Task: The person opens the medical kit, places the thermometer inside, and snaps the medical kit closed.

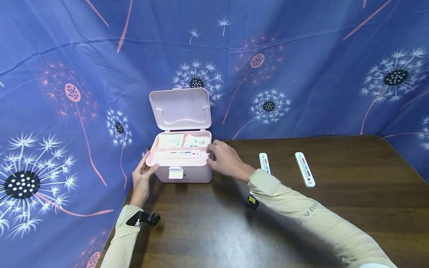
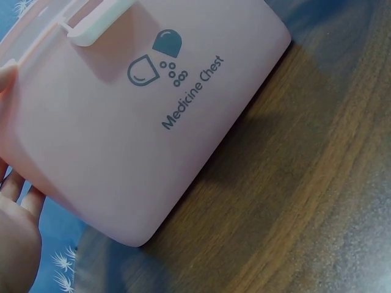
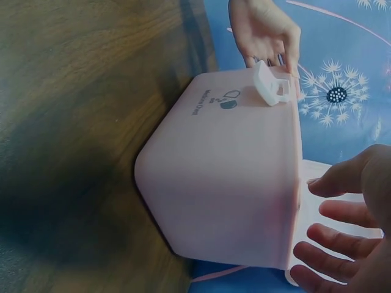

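A pink medicine chest (image 1: 196, 176) stands on the table with its lid (image 1: 182, 109) raised and its white front latch (image 1: 175, 172) undone. My left hand (image 1: 140, 182) grips its left side, thumb over the rim and fingers against the outer wall. At the right rim is my right hand (image 1: 227, 158); the right wrist view shows its fingers (image 3: 342, 241) spread, with nothing between them. Inside the pink tray lies a white thermometer strip (image 1: 182, 154) with coloured marks. Behind it, two compartments hold a white packet (image 1: 170, 140) and a printed packet (image 1: 197, 141).
Two more white thermometer strips, a nearer one (image 1: 305, 169) and one partly behind the right forearm (image 1: 264, 163), lie on the brown wooden table (image 1: 362, 178). A blue dandelion-print cloth (image 1: 308, 74) hangs behind and to the left.
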A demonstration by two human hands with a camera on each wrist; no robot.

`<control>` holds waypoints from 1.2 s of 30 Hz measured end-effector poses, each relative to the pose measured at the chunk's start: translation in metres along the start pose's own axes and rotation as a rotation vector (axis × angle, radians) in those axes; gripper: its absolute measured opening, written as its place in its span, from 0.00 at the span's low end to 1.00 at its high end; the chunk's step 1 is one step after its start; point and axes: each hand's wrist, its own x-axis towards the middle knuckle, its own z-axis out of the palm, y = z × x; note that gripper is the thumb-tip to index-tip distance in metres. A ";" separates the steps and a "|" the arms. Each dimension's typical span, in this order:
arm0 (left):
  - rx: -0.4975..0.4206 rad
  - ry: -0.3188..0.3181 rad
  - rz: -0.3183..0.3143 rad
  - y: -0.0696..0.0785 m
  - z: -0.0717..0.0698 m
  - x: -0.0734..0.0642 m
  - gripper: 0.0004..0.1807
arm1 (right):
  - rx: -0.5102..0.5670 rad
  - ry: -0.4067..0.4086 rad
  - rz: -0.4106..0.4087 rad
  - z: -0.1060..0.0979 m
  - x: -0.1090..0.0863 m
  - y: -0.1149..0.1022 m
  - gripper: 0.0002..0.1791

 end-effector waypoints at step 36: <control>-0.021 0.025 0.009 -0.003 0.001 0.000 0.33 | 0.100 0.133 0.039 -0.005 -0.033 0.023 0.09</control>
